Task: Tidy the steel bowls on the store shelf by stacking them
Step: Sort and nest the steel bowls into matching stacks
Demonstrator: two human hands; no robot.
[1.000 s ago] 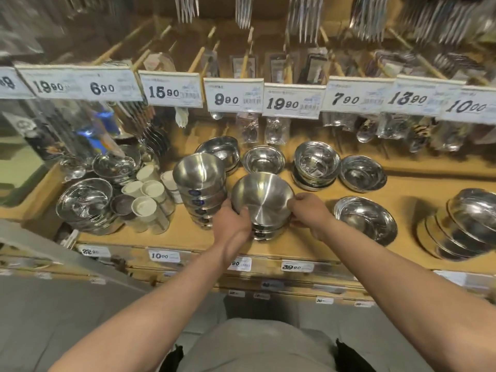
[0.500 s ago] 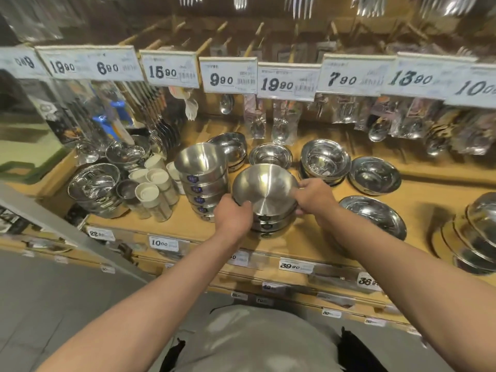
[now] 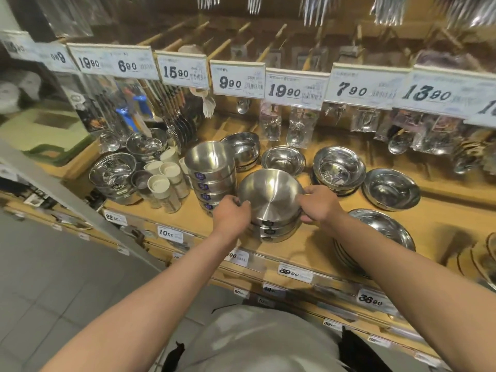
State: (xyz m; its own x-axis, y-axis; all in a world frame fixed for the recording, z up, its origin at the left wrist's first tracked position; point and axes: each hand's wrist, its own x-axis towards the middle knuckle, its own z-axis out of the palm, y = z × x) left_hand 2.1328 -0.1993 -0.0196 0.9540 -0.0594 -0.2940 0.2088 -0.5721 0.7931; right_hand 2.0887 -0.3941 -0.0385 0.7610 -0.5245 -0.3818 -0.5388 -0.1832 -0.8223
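Steel top bowl [image 3: 270,193] sat on a short stack [image 3: 273,229] at shelf [image 3: 316,237] centre. Left hand [image 3: 233,217] gripped its rim at 9 o'clock, fingers curled. Right hand [image 3: 319,204] gripped at 3 o'clock. A taller stack [image 3: 210,178] stood at 10 o'clock, just beside.

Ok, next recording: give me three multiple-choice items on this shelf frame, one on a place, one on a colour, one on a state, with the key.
1. Where is the stack of deep bowls relative to the held bowl stack?
A. on its left
B. on its right
C. under it

2. What colour are the small cups?
A. red
B. cream white
C. black

3. How is the top bowl of the held stack?
A. upside down
B. open side up
C. lying on the floor

Key: 1 A, it stands beside the left hand; 2 B, their pale rims show; 3 A, its flat base faces up between the left hand and right hand.
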